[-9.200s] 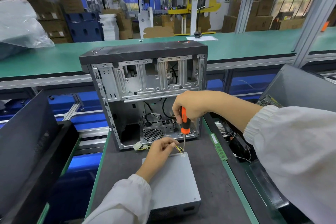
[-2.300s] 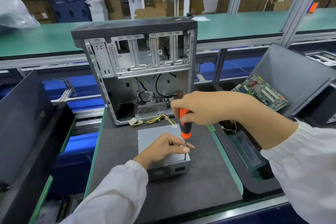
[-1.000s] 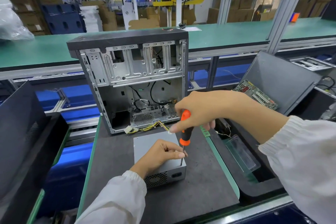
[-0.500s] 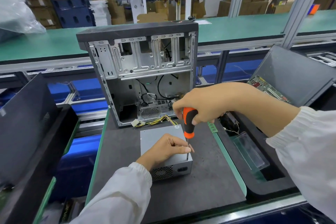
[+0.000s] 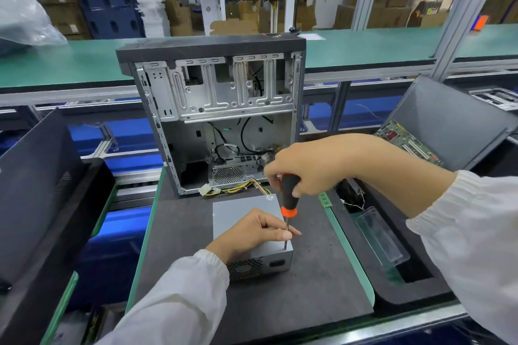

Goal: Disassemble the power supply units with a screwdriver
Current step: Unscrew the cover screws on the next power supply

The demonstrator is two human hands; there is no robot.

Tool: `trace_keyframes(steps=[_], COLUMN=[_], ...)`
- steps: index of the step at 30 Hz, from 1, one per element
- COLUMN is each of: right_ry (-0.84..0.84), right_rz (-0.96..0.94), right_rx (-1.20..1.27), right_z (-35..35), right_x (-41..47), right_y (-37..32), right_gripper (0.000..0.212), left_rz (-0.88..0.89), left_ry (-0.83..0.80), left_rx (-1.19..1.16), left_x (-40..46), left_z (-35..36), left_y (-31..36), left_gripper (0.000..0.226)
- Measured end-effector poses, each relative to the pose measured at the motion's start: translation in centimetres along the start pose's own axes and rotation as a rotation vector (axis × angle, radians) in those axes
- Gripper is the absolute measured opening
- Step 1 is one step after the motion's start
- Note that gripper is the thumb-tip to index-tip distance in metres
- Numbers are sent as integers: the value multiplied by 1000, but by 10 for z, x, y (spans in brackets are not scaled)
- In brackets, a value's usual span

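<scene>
A grey power supply unit (image 5: 238, 213) lies flat on the dark work mat (image 5: 294, 297), fan grille facing me, with yellow and black cables (image 5: 241, 186) running back toward the case. My right hand (image 5: 305, 165) grips the black and orange screwdriver (image 5: 288, 196) upright, its tip on the unit's near right top corner. My left hand (image 5: 252, 230) rests on the unit's top, and its fingertips pinch the screwdriver shaft just above the tip.
An open computer case (image 5: 218, 92) stands upright behind the unit. A black side panel (image 5: 36, 190) leans at the left. At the right, a black tray (image 5: 398, 286) holds a clear plastic piece, and a green motherboard (image 5: 406, 143) lies by a grey panel. A green conveyor (image 5: 70, 61) runs behind.
The screwdriver stays on the same near right corner while my right hand shifts its grip on the handle. My left hand keeps steadying the shaft. The camera view moved slightly.
</scene>
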State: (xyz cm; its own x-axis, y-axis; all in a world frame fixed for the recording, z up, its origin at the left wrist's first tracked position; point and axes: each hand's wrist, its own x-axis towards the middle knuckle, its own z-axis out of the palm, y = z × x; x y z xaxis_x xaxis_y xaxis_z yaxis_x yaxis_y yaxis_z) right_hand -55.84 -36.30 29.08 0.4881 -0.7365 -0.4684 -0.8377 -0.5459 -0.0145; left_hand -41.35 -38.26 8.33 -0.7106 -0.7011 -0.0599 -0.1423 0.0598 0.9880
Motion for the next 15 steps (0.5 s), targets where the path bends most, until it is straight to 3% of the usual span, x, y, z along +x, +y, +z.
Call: trace_keyframes(steps=[3, 5, 7, 9, 15], right_ry=[-18, 39, 137, 190, 211], right_rz=[-33, -8, 104, 205, 132], right_rx=[15, 47, 34, -54, -146], right_z=[-3, -2, 0, 2, 10], right_x=[-2, -2, -3, -3, 3], right_y=[1, 2, 0, -1, 1], right_gripper=[28, 37, 59, 69, 44], left_rz=[18, 20, 18, 18, 2], left_ry=[14, 8, 2, 3, 21], left_rx=[6, -6, -18, -13, 12], left_x=[1, 2, 3, 2, 2], left_z=[0, 0, 1, 1, 3], left_y=[-1, -3, -2, -1, 2], left_gripper=[8, 20, 24, 20, 12])
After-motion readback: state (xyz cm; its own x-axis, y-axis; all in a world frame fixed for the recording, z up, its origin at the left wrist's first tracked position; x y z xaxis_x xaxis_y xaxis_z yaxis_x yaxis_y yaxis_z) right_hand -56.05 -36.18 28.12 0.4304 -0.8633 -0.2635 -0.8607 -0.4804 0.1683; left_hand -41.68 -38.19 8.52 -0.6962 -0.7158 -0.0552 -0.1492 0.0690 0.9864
